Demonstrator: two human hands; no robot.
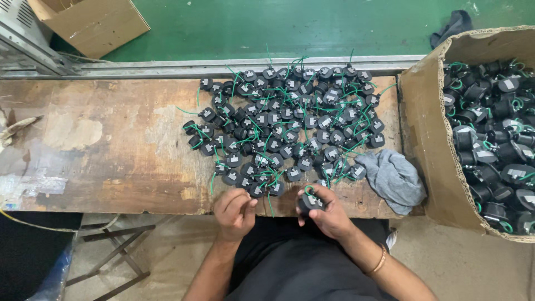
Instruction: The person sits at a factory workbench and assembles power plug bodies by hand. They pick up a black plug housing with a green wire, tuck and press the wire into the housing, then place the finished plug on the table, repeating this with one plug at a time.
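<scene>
Material: worn, stained wooden workbench (111, 145), seen from above, with a metal rail along its far edge and green floor beyond.
Right hand: the right hand (329, 214) is closed around a round black component (310, 202) with a pale label and a green wire, held at the near edge of the bench just in front of the person's body.
Left hand: the left hand (235, 210) is curled at the bench's near edge, fingertips pinched together; whether it grips anything cannot be told. It sits near the right hand, apart from the held part.
Pile: a spread of matching black components with green wires (290, 122) covers the middle of the bench, its nearest pieces lying just beyond both hands.
Cloth: a crumpled grey rag (393, 178) lies on the bench to the right of the pile, near the right hand.
Box at right: an open cardboard box (429, 139) stands beside the bench end, filled with more of the same black parts.
Far corner: a second cardboard box (89, 22) sits on the floor at upper left.
Wrist: a thin bangle (380, 261) circles the right forearm.
</scene>
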